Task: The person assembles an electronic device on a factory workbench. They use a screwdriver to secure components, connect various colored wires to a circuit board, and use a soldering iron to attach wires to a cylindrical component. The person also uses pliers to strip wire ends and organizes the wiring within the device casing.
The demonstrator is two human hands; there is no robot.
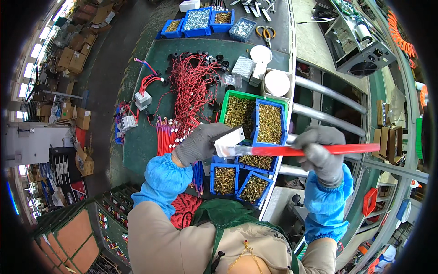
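Observation:
My left hand (pixel 199 142), in a grey glove, is closed around a small block (pixel 233 138) with a pale, white-smeared face. The block's kind is not clear. My gloved right hand (pixel 320 153) grips the long red handle of a brush (pixel 273 150). The brush lies level across my front, its whitish bristle end against the block's face. Just beyond the brush stand a blue bin of brass-coloured screws (pixel 269 123) and a green bin (pixel 225 107) of similar screws. Red twisted wires (pixel 194 86) are heaped past my left hand.
Several blue screw bins (pixel 224 179) stand near my body. Finned metal heat sinks (pixel 244 67), a round white lid (pixel 277 82) and orange-handled scissors (pixel 265 34) lie farther off. Metal rollers (pixel 328 93) run along the right, below an opened metal-cased unit (pixel 360 45).

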